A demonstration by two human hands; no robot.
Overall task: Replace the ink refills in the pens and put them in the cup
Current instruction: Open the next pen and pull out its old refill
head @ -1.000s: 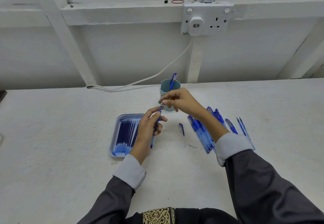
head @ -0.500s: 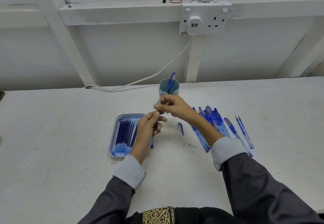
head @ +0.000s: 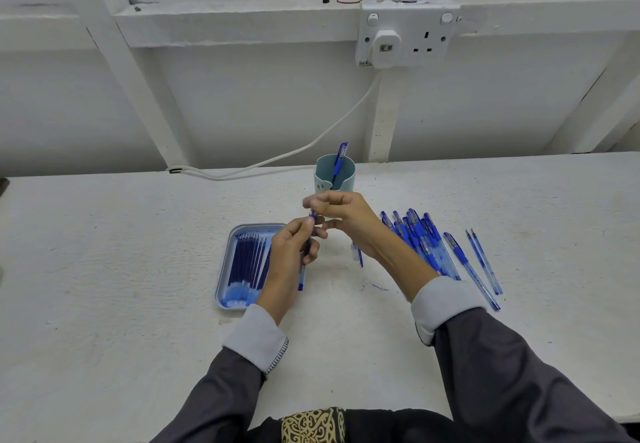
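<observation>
Colours I get off my feed: cup (head: 335, 179) pale teal, pen inside (head: 341, 155) blue. Tray (head: 225, 269) light blue, refills (head: 247, 266) dark blue with paler blue ends. Loose pens (head: 422, 241) blue, see-through barrels. Held pen (head: 302, 279) in left hand (head: 291, 252) blue too. Table (head: 104, 269) white. Sleeves (head: 519, 373) dark grey, cuffs (head: 256, 335) pale grey. Cloth (head: 313, 425) gold-on-black swirls. Rubber band (head: 349, 0) red.
</observation>
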